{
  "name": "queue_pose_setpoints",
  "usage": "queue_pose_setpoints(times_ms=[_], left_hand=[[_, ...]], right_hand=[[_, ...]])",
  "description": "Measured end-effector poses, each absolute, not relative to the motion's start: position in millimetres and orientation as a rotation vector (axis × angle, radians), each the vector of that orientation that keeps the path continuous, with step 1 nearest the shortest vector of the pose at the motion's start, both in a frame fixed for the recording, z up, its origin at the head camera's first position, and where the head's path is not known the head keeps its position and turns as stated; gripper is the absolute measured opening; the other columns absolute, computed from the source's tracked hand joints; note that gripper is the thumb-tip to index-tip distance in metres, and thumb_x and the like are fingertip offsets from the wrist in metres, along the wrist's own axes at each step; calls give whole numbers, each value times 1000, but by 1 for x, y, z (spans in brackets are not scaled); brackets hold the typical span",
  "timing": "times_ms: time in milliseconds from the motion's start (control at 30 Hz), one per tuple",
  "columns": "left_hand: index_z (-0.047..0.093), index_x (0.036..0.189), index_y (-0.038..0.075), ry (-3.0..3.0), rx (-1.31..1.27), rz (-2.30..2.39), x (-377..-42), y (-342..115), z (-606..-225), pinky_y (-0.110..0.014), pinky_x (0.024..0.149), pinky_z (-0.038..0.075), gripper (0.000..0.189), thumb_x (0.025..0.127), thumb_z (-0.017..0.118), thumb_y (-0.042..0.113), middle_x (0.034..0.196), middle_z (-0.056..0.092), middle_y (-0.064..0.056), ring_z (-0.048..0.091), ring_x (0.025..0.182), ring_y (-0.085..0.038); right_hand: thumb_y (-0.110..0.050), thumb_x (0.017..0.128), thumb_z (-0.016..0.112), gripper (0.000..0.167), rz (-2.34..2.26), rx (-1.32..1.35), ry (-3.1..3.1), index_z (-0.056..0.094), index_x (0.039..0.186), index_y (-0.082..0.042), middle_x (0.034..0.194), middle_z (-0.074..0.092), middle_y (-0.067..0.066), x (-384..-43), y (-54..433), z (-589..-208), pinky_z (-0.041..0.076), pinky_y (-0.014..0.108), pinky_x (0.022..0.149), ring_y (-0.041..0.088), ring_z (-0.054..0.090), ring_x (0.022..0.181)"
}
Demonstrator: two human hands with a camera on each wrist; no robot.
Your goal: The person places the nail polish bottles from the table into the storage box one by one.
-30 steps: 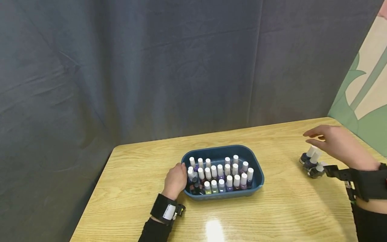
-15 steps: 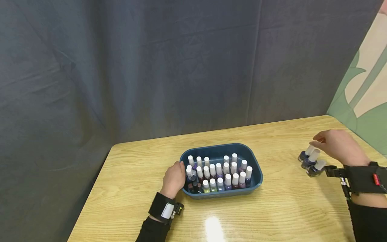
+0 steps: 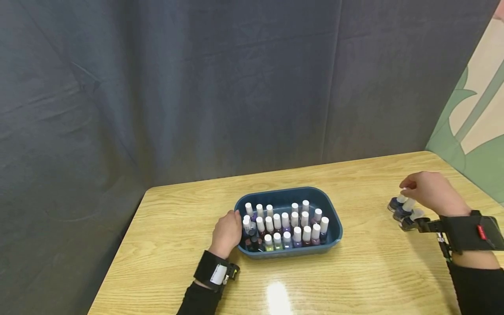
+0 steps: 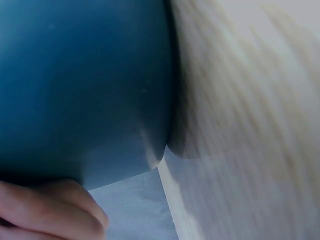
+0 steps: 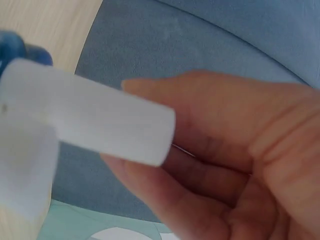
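Observation:
My left hand [image 3: 227, 234] grips the left end of a dark blue plastic tub [image 3: 336, 234]; its curled fingers [image 4: 55, 210] show against the tub's wall [image 4: 85, 95] in the left wrist view. Several white-capped nail polish bottles stand in rows inside, with darker-capped ones at the near left corner. At the right, three dark blue nail polish bottles with white caps are grouped on the table. My right hand [image 3: 435, 192] pinches the cap of the farthest nail polish bottle [image 3: 395, 203]. In the right wrist view, a nearer bottle's white cap [image 5: 95, 112] partly hides the fingertips.
The wooden table [image 3: 366, 280] extends around the tub. A dark grey cloth [image 3: 236, 87] hangs behind its back edge, and a green and cream patterned panel [image 3: 484, 153] stands along the right side.
My right hand has come down onto the farthest bottle's cap, after shifting right and then back left. The nearest loose bottle now leans more. My left hand stays on the tub.

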State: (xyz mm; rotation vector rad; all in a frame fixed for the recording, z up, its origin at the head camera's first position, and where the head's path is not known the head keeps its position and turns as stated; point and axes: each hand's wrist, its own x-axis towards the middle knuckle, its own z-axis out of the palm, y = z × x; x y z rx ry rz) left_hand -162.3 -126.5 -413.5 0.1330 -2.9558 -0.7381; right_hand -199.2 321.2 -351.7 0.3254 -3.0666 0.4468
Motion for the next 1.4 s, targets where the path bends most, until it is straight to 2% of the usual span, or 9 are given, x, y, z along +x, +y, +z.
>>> queue_pose_setpoints(times_ms=[200, 333, 467, 600, 733, 867, 1033, 1267, 1400], left_hand=[[61, 91, -4, -2949, 127, -728, -162, -127, -415, -44, 57, 47, 38, 98, 35, 22, 83, 65, -22, 64, 76, -36], [61, 91, -4, -2941, 125, -726, -163, -126, -415, -44, 58, 47, 38, 98, 35, 23, 83, 66, -22, 64, 77, -37], [60, 89, -4, -2942, 118, -725, -164, -126, -416, -43, 56, 47, 37, 98, 36, 22, 82, 65, -21, 64, 75, -36], [60, 89, -4, -2943, 120, -729, -165, -126, -417, -43, 56, 47, 37, 98, 36, 22, 81, 65, -21, 64, 74, -36], [60, 88, -4, -2933, 117, -741, -166, -126, -418, -43, 56, 47, 37, 98, 36, 22, 81, 65, -22, 64, 74, -36], [60, 88, -4, -2921, 128, -745, -167, -125, -418, -44, 57, 47, 37, 98, 36, 22, 81, 65, -22, 64, 75, -37], [61, 86, -4, -2908, 110, -745, -169, -122, -419, -45, 57, 47, 37, 98, 36, 22, 80, 65, -22, 64, 75, -38], [60, 89, -5, -2940, 130, -792, -173, -118, -421, -40, 53, 46, 37, 98, 36, 22, 79, 64, -20, 64, 71, -32], [60, 90, -5, -2938, 133, -786, -174, -118, -421, -40, 53, 46, 37, 98, 36, 22, 79, 64, -20, 64, 71, -33]], right_hand=[[0, 80, 63, 14, 457, 321, -2888, 63, 86, 12, 71, 64, 17, -195, 314, -350, 40, 29, 51, 20, 54, 58], [-1, 82, 62, 14, 486, 276, -2712, 64, 90, 11, 77, 64, 25, -186, 305, -340, 37, 27, 49, 26, 56, 58], [1, 79, 66, 14, 477, 311, -2584, 66, 91, 8, 80, 66, 25, -176, 289, -331, 37, 24, 49, 34, 60, 61], [4, 74, 69, 17, 485, 446, -2521, 67, 91, 4, 82, 67, 21, -168, 260, -323, 44, 30, 52, 32, 63, 65], [7, 71, 71, 22, 515, 636, -2478, 68, 91, -1, 86, 69, 13, -169, 222, -312, 50, 39, 61, 23, 64, 70], [8, 72, 70, 23, 548, 843, -2483, 68, 92, -4, 88, 69, 8, -177, 185, -298, 51, 36, 65, 17, 64, 74], [6, 76, 68, 20, 550, 1005, -2585, 68, 94, -3, 91, 69, 8, -192, 149, -287, 52, 34, 71, 18, 64, 80], [7, 75, 68, 21, 510, 1172, -2651, 70, 93, -4, 91, 69, 8, -210, 120, -288, 53, 33, 75, 18, 64, 81], [9, 75, 67, 22, 437, 1282, -2666, 70, 92, -4, 90, 70, 8, -219, 110, -292, 53, 32, 75, 18, 66, 81]])
